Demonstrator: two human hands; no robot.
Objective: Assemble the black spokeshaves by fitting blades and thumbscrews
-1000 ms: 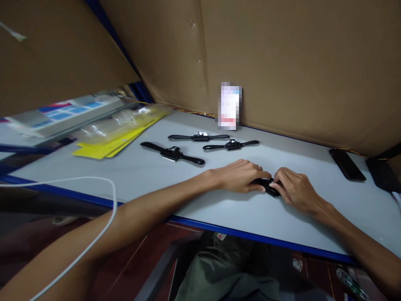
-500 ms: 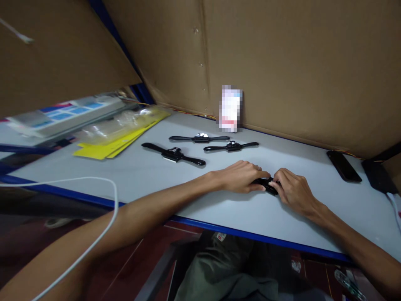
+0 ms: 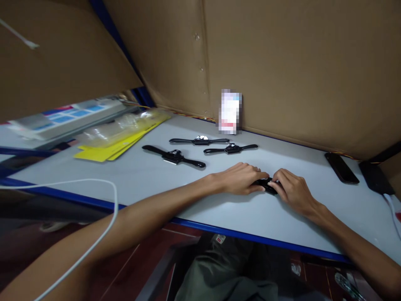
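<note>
Low over the table, my left hand (image 3: 242,179) grips the left part of a black spokeshave (image 3: 268,186), fingers wrapped over its handle. My right hand (image 3: 293,189) pinches the same spokeshave near its middle with thumb and fingers. Both hands hide most of the tool, so its blade and far handle are covered. Behind and left of them lie three more black spokeshaves: one at the back (image 3: 200,141), another nearer my hands (image 3: 231,149), and a third at the left (image 3: 174,156) with a bright blade edge showing.
A white table (image 3: 131,179) has a blue front edge. Yellow sheets (image 3: 97,153) and clear plastic wrapping (image 3: 115,125) lie at the left. A blurred lit screen (image 3: 231,112) leans on the brown back panel. A dark phone (image 3: 341,168) lies right. A white cable (image 3: 115,200) crosses my left arm.
The view has shifted very slightly. Both hands keep the same hold on the spokeshave, and the other spokeshaves lie where they were.
</note>
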